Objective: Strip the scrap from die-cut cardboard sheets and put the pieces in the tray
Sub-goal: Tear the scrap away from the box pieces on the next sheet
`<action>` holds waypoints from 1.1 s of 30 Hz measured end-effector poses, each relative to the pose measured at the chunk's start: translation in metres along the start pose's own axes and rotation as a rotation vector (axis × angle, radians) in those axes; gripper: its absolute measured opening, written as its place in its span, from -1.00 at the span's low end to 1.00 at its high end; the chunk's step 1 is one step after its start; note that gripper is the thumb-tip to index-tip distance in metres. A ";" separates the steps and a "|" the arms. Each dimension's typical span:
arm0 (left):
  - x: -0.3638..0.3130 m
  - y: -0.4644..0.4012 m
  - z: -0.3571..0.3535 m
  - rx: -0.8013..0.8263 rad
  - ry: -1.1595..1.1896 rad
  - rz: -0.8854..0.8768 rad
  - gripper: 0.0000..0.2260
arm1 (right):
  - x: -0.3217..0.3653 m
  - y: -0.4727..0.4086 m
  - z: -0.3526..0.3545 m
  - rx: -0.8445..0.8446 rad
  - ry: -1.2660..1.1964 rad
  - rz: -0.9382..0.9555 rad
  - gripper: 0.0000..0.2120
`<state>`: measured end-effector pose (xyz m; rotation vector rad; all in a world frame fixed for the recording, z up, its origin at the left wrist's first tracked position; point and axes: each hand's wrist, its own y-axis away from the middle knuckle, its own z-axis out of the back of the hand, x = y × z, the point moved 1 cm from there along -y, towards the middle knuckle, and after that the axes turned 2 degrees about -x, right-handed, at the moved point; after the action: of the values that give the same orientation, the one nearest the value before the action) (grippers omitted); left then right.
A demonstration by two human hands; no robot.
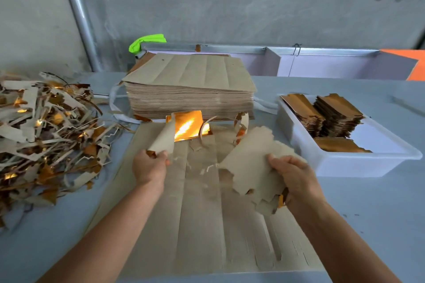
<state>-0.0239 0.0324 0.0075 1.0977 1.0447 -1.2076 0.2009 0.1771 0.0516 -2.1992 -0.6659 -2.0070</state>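
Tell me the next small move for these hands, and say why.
Probably carry the stripped pieces in the right hand over to the white tray beside it and set them with the stacks there. That hand already grips a bunch of cut pieces lifted off the sheet, while the left hand holds a curled strip that looks like scrap for the scrap pile on the left.

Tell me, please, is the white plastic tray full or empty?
Partly full: the white plastic tray holds stacks of gold-faced cardboard pieces, with bare floor showing.
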 end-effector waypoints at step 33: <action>-0.031 0.072 -0.026 0.441 0.214 0.025 -0.92 | 0.016 0.017 -0.043 0.421 0.312 0.177 -0.74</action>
<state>0.0448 0.0659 0.0390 1.6045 0.9408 -1.3588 0.1684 0.1503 0.0764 -1.6084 -0.7395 -1.8567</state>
